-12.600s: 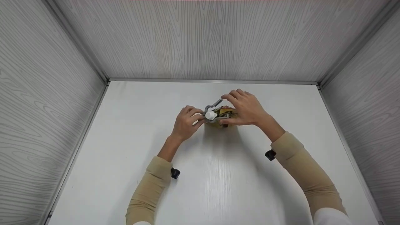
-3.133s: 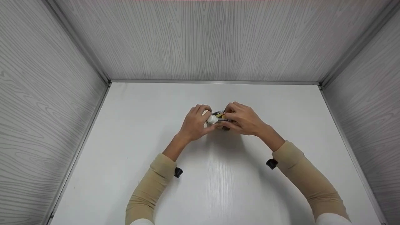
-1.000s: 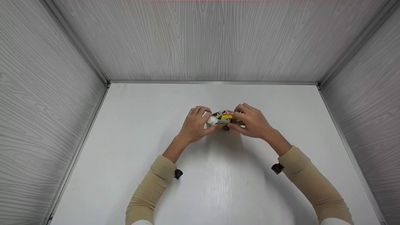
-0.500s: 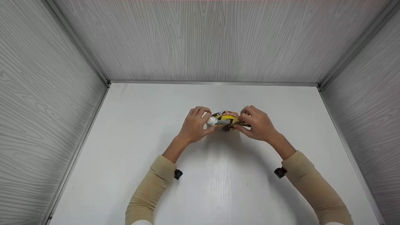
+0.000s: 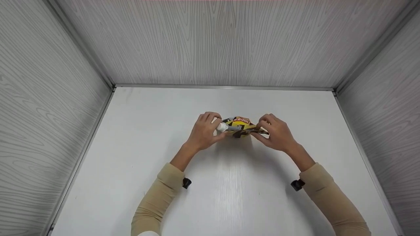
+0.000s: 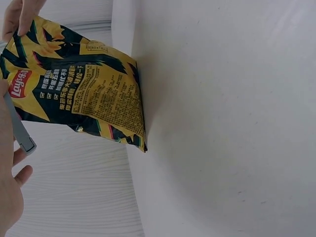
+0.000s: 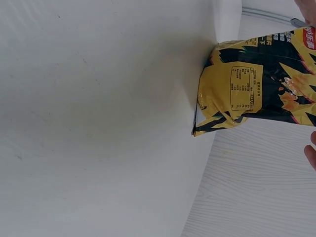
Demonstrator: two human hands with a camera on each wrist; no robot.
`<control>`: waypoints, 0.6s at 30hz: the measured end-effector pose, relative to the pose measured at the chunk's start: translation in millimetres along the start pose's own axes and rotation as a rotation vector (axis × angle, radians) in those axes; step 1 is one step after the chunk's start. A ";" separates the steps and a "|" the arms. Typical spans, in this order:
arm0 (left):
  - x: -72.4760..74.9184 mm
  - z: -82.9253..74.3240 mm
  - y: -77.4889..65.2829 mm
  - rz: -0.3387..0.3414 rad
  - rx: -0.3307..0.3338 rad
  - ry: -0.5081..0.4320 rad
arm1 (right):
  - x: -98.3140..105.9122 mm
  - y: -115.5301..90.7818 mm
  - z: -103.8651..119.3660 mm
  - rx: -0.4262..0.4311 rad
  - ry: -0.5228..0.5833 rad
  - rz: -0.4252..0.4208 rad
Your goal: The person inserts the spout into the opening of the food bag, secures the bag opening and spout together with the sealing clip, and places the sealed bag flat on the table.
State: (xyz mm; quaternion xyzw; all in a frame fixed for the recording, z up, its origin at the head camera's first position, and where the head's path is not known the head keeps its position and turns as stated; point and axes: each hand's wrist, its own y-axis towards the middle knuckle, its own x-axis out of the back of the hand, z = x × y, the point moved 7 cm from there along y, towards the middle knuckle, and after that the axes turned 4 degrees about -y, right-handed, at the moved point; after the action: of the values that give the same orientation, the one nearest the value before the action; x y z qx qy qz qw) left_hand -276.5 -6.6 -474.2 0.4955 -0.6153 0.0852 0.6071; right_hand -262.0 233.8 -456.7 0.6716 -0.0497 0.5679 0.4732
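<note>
A yellow and black Lay's chip bag (image 5: 242, 122) stands upright near the middle of the table, its base on the surface in both wrist views. My left hand (image 5: 204, 130) grips a grey bag clip (image 5: 233, 128) with a white cap (image 5: 222, 127). Its bar lies along the near side of the bag's top, and its end (image 6: 28, 145) sticks out free in the left wrist view. Whether the clip touches the bag I cannot tell. My right hand (image 5: 276, 132) pinches the bag's top edge at the right, drawing it into a flat strip between thumb and fingers.
The white table (image 5: 223, 193) meets grey wood-grain walls (image 5: 210, 42) at the back and sides. A metal strip (image 5: 157, 86) runs along the back edge. Small black wrist cameras (image 5: 186, 183) sit at the beige sleeves.
Earlier the clip's arms stood spread; now they lie together. Over the last second my right hand has slid right along the bag's top edge, baring more of it. My left hand has barely moved.
</note>
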 end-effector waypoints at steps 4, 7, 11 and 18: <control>0.9 0.7 0.1 -0.002 -0.004 -0.003 | 1.7 -1.6 -1.9 0.007 0.013 -0.029; 1.1 0.8 0.4 -0.007 -0.005 -0.015 | 3.4 -4.1 -4.1 0.005 0.022 -0.051; 1.5 0.3 1.1 -0.020 -0.006 -0.036 | 5.7 -8.9 -7.2 -0.004 0.019 -0.069; 0.7 1.1 1.2 -0.025 -0.013 -0.045 | 8.2 -17.0 -14.5 -0.038 0.036 -0.085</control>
State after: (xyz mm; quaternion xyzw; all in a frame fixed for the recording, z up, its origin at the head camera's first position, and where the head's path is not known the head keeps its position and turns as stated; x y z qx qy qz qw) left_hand -277.9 -7.1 -473.4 0.5012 -0.6230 0.0625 0.5973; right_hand -259.3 257.0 -461.2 0.6537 -0.0236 0.5582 0.5105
